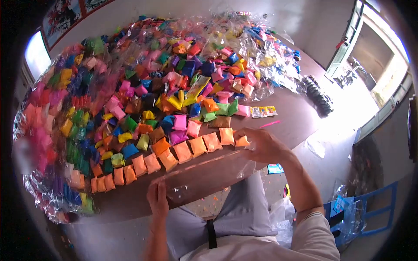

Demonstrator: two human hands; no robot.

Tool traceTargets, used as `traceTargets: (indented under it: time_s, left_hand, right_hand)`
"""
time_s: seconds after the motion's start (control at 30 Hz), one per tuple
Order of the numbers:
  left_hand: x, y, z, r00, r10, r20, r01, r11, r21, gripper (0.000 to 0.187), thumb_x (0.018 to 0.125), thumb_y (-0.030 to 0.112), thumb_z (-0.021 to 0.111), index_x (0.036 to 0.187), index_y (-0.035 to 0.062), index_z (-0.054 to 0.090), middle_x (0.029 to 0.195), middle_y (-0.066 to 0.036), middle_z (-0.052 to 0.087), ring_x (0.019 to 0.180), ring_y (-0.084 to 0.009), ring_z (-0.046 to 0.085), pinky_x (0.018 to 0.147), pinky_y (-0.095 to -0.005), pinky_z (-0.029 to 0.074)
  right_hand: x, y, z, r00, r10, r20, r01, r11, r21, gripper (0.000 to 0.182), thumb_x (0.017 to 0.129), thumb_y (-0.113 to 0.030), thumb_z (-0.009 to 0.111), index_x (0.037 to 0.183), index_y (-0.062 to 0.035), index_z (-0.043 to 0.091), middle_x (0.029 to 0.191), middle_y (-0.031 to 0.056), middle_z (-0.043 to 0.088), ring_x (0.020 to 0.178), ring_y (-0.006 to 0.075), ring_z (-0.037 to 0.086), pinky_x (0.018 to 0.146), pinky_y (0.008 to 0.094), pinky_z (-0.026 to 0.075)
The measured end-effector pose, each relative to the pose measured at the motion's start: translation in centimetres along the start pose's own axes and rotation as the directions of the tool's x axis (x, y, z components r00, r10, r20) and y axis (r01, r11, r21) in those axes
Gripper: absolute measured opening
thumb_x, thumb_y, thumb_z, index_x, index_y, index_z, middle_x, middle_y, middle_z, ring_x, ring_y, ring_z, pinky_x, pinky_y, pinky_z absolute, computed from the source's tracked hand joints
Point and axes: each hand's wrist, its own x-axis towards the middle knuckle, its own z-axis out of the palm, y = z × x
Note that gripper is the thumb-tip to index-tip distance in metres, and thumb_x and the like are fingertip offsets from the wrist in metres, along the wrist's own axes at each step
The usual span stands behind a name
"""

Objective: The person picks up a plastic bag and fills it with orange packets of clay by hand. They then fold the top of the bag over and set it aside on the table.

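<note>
My left hand (157, 196) is closed on the left end of a long clear plastic bag (204, 174), which stretches across the table's front edge. My right hand (263, 145) is at the bag's other end, its fingers curled around a small orange packet (242, 142). Whether those fingers also grip the plastic is hidden. Just beyond the bag runs a row of puffy orange packets (198, 146), from near my right hand to the left. Packets of many colours (174, 87) are heaped behind the row.
A yellow printed sachet (263, 112) and a pink stick (270, 124) lie right of the heap on the brown table (296, 117). A dark ridged object (318, 95) rests near the table's right edge. A blue frame (379, 209) stands on the floor at right.
</note>
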Motion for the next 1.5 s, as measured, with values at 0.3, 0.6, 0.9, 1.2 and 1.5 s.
traceTargets:
  time_s: [0.3, 0.6, 0.9, 1.2, 1.5]
  left_hand:
    - [-1.3, -0.6, 1.4, 0.994, -0.027, -0.104, 0.032, 0.998, 0.048, 0.027, 0.097, 0.017, 0.046, 0.095, -0.0033, 0.062, 0.092, -0.01, 0.059, 0.069, -0.0146, 0.056, 0.064, -0.0283, 0.046]
    - [-0.9, -2.1, 0.1, 0.982, 0.182, -0.057, -0.175, 0.978, 0.114, 0.028, 0.098, 0.022, 0.048, 0.092, -0.0023, 0.061, 0.093, -0.008, 0.06, 0.078, -0.0175, 0.055, 0.067, -0.0301, 0.045]
    - [-1.5, 0.0, 0.4, 0.998, -0.028, -0.064, 0.02, 0.992, -0.125, 0.03, 0.094, 0.029, 0.057, 0.091, -0.0004, 0.062, 0.084, -0.008, 0.06, 0.08, -0.0196, 0.057, 0.074, -0.0303, 0.046]
    - [-1.8, -0.4, -0.4, 0.996, -0.085, -0.032, 0.076, 0.972, -0.223, 0.033, 0.094, 0.031, 0.054, 0.086, 0.0008, 0.064, 0.087, -0.008, 0.065, 0.077, -0.0144, 0.059, 0.069, -0.0303, 0.047]
    - [-1.4, 0.9, -0.5, 0.992, 0.056, -0.11, -0.072, 0.987, -0.143, 0.023, 0.093, 0.016, 0.051, 0.086, -0.0037, 0.062, 0.086, -0.01, 0.066, 0.072, -0.0155, 0.059, 0.064, -0.0301, 0.047]
  right_hand:
    - [-2.8, -6.6, 7.8, 0.871, -0.369, -0.325, 0.284, 0.917, -0.28, 0.05, 0.075, -0.026, 0.068, 0.117, -0.0029, 0.054, 0.122, 0.0164, 0.051, 0.115, 0.0315, 0.048, 0.096, 0.0426, 0.04]
    - [0.6, -8.6, 19.6, 0.946, -0.313, 0.089, 0.325, 0.917, -0.23, 0.048, 0.068, -0.026, 0.071, 0.107, -0.0027, 0.055, 0.091, 0.0078, 0.053, 0.094, 0.0249, 0.05, 0.083, 0.0383, 0.038]
    - [-0.7, -8.9, 20.1, 0.823, -0.567, -0.03, 0.464, 0.702, -0.541, 0.032, 0.08, -0.02, 0.053, 0.109, -0.0042, 0.055, 0.092, 0.0052, 0.055, 0.091, 0.0207, 0.051, 0.085, 0.0361, 0.037]
    - [0.8, -11.6, 18.1, 0.832, -0.262, 0.489, 0.453, 0.829, -0.327, 0.012, 0.079, -0.021, 0.058, 0.079, -0.0098, 0.061, 0.072, 0.0015, 0.063, 0.069, 0.0205, 0.063, 0.056, 0.0358, 0.044]
    - [1.7, -11.4, 20.2, 0.819, -0.214, 0.532, 0.366, 0.909, -0.198, 0.025, 0.08, -0.015, 0.059, 0.099, 0.0017, 0.058, 0.085, 0.012, 0.066, 0.09, 0.0272, 0.065, 0.076, 0.0392, 0.049]
